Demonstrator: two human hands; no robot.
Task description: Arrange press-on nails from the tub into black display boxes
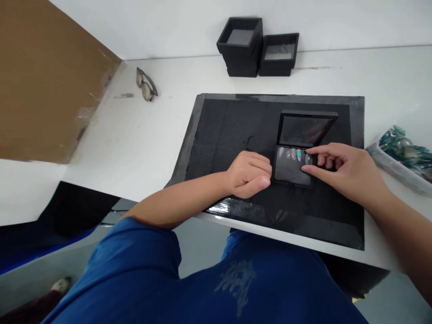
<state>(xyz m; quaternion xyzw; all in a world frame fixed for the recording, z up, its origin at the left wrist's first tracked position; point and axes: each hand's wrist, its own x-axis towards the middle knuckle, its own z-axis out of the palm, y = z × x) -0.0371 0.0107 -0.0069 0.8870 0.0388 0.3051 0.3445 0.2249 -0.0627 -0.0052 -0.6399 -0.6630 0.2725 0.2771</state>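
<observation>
An open black case [292, 175] lies on a black mat, its hinged lid [303, 129] with a clear window tilted up at the back. Several nail-shaped pieces, like press-on nails, stand in a row along the inside; one has a bright turquoise spot [299, 155]. With thumb and index finger, my right hand [351, 168] pinches a clear press-on nail [308, 159] at the right end of the row. Its other fingers are curled. Just left of the case, my left hand [249, 174] rests on the mat in a loose fist, with nothing visible in it.
The black mat [229, 135] covers the table's front middle. Black box frames [240, 58] are stacked at the back, beside a lower stack [278, 56]. Glasses [147, 85] lie back left. A clear tub [405, 168] of shiny green packets stands right. A cardboard panel [50, 85] borders the left.
</observation>
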